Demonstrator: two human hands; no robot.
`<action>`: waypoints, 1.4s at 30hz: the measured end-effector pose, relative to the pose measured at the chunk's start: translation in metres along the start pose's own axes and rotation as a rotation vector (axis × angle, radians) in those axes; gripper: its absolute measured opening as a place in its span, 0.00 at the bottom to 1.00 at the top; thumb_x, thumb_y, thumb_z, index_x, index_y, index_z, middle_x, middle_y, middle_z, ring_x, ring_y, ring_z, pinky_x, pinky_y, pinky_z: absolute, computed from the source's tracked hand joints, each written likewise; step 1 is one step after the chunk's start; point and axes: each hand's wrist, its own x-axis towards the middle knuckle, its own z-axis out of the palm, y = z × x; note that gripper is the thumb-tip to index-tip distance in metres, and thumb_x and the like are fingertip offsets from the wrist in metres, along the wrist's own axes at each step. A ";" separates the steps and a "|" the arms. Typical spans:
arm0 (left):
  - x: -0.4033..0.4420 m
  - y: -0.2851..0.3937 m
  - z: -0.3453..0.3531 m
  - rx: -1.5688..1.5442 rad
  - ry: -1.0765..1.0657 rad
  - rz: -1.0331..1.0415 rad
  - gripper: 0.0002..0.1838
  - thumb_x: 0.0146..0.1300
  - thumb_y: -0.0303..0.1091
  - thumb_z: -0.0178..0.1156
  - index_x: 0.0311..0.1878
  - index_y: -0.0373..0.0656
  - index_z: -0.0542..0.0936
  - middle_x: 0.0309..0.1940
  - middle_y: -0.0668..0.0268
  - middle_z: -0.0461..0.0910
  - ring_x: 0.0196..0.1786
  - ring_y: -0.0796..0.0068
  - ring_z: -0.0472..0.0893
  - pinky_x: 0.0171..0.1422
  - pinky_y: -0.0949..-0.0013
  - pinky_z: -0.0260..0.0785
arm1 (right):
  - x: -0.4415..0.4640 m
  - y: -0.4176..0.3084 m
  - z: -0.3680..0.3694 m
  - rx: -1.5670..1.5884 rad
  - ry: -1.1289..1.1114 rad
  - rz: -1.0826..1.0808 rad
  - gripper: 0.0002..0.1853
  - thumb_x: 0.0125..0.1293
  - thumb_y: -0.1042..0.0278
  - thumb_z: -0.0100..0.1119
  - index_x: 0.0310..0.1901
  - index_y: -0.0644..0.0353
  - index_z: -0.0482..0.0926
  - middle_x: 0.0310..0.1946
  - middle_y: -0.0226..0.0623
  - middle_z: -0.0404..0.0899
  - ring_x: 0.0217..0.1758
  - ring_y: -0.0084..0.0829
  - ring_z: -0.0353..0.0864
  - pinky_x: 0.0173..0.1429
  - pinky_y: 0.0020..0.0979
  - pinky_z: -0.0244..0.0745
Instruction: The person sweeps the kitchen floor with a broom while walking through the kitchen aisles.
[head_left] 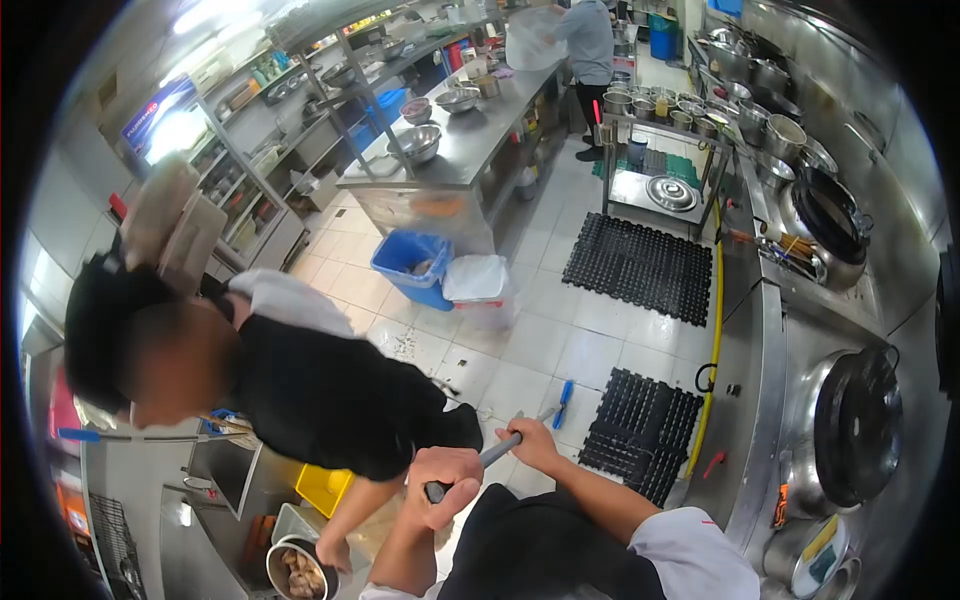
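Both my hands are wrapped around the grey pole (498, 450) of what looks like a floor squeegee. My left hand (445, 482) grips close to the pole's near end. Further along the shaft, my right hand (532, 443) is closed around it. The narrow blue head (563, 404) lies on the tiled floor, just left of a black rubber mat (642, 432).
At my left a co-worker in a black apron (320, 395) bends over a pot of food pieces (300, 572). A blue bin (412, 268) stands ahead beside a white-lined bin (476, 280). A stove counter (752, 380) runs along my right. Another person (586, 45) is further back.
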 end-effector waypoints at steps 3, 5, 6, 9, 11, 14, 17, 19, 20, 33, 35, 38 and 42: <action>-0.008 -0.015 0.020 0.178 0.159 -0.025 0.15 0.59 0.22 0.53 0.15 0.36 0.68 0.12 0.63 0.69 0.17 0.72 0.68 0.25 0.68 0.63 | 0.003 0.018 -0.004 0.008 0.111 0.016 0.17 0.62 0.56 0.71 0.28 0.60 0.77 0.23 0.43 0.77 0.27 0.44 0.77 0.33 0.43 0.70; -0.016 -0.024 0.025 0.201 0.191 -0.094 0.16 0.61 0.20 0.50 0.16 0.35 0.69 0.13 0.63 0.70 0.17 0.73 0.69 0.25 0.68 0.63 | 0.005 0.035 0.001 0.019 0.155 0.021 0.17 0.61 0.56 0.72 0.29 0.60 0.77 0.25 0.42 0.78 0.28 0.43 0.77 0.34 0.42 0.71; -0.020 -0.032 0.027 0.221 0.228 -0.087 0.16 0.62 0.21 0.50 0.16 0.34 0.69 0.14 0.62 0.70 0.18 0.73 0.69 0.26 0.68 0.64 | 0.005 0.045 0.007 0.002 0.176 -0.073 0.17 0.61 0.56 0.71 0.30 0.59 0.77 0.27 0.42 0.78 0.29 0.44 0.77 0.36 0.43 0.72; -0.028 -0.037 0.028 0.245 0.287 -0.112 0.16 0.63 0.22 0.51 0.17 0.34 0.70 0.15 0.62 0.71 0.19 0.73 0.70 0.26 0.68 0.64 | 0.006 0.051 0.015 -0.010 0.129 -0.148 0.17 0.63 0.54 0.70 0.32 0.59 0.77 0.28 0.43 0.78 0.31 0.47 0.78 0.38 0.44 0.72; -0.030 -0.037 0.025 0.257 0.296 -0.038 0.15 0.62 0.23 0.52 0.18 0.34 0.71 0.15 0.62 0.72 0.19 0.73 0.70 0.27 0.68 0.65 | 0.006 0.054 0.018 0.001 0.024 -0.131 0.17 0.64 0.53 0.69 0.32 0.58 0.77 0.28 0.43 0.79 0.31 0.49 0.77 0.38 0.45 0.72; -0.036 -0.025 0.020 0.333 0.358 -0.084 0.13 0.59 0.24 0.57 0.18 0.36 0.73 0.17 0.60 0.75 0.21 0.69 0.73 0.31 0.67 0.67 | 0.007 0.056 0.042 -0.048 -0.204 -0.103 0.18 0.66 0.53 0.65 0.28 0.59 0.77 0.27 0.47 0.78 0.32 0.54 0.76 0.37 0.47 0.70; -0.047 -0.018 0.012 0.159 0.552 -0.031 0.16 0.62 0.29 0.56 0.17 0.40 0.72 0.16 0.63 0.74 0.20 0.71 0.71 0.31 0.64 0.66 | 0.024 0.027 0.051 0.033 -0.378 -0.099 0.19 0.68 0.57 0.63 0.24 0.62 0.76 0.25 0.51 0.76 0.33 0.55 0.76 0.36 0.50 0.67; -0.052 -0.008 0.001 0.052 0.628 -0.014 0.18 0.64 0.33 0.56 0.17 0.42 0.70 0.15 0.65 0.73 0.19 0.72 0.70 0.30 0.64 0.65 | 0.036 0.004 0.057 0.074 -0.490 -0.127 0.19 0.68 0.58 0.63 0.24 0.63 0.76 0.25 0.50 0.76 0.33 0.55 0.76 0.36 0.49 0.67; -0.054 0.000 -0.007 0.022 0.607 -0.003 0.16 0.61 0.30 0.58 0.18 0.37 0.71 0.16 0.62 0.73 0.19 0.71 0.70 0.30 0.66 0.64 | 0.041 -0.004 0.062 0.107 -0.567 -0.153 0.19 0.68 0.59 0.62 0.24 0.63 0.75 0.25 0.50 0.76 0.33 0.56 0.76 0.37 0.49 0.67; -0.055 0.033 -0.109 0.338 0.696 0.172 0.19 0.63 0.37 0.61 0.17 0.47 0.68 0.11 0.70 0.70 0.13 0.75 0.69 0.24 0.68 0.66 | 0.150 -0.091 0.160 0.183 -0.799 -0.514 0.12 0.63 0.67 0.67 0.25 0.60 0.76 0.26 0.45 0.80 0.35 0.53 0.79 0.40 0.48 0.72; -0.052 0.026 -0.135 0.275 0.768 0.133 0.17 0.53 0.35 0.65 0.15 0.43 0.69 0.11 0.67 0.70 0.13 0.69 0.69 0.23 0.67 0.62 | 0.174 -0.094 0.184 0.215 -0.807 -0.516 0.12 0.63 0.68 0.67 0.25 0.59 0.76 0.25 0.45 0.79 0.35 0.52 0.79 0.40 0.48 0.72; -0.047 0.017 -0.184 0.272 0.604 0.116 0.18 0.60 0.37 0.63 0.17 0.45 0.71 0.10 0.69 0.70 0.12 0.72 0.69 0.24 0.67 0.65 | 0.212 -0.095 0.216 0.222 -0.908 -0.537 0.10 0.63 0.69 0.67 0.26 0.58 0.76 0.25 0.45 0.80 0.36 0.51 0.79 0.40 0.46 0.72; -0.042 0.003 -0.235 0.304 0.756 0.096 0.22 0.63 0.39 0.63 0.15 0.46 0.67 0.09 0.71 0.66 0.12 0.73 0.66 0.23 0.67 0.65 | 0.258 -0.097 0.254 0.166 -0.970 -0.524 0.09 0.61 0.70 0.67 0.27 0.57 0.76 0.26 0.41 0.80 0.37 0.49 0.80 0.41 0.46 0.73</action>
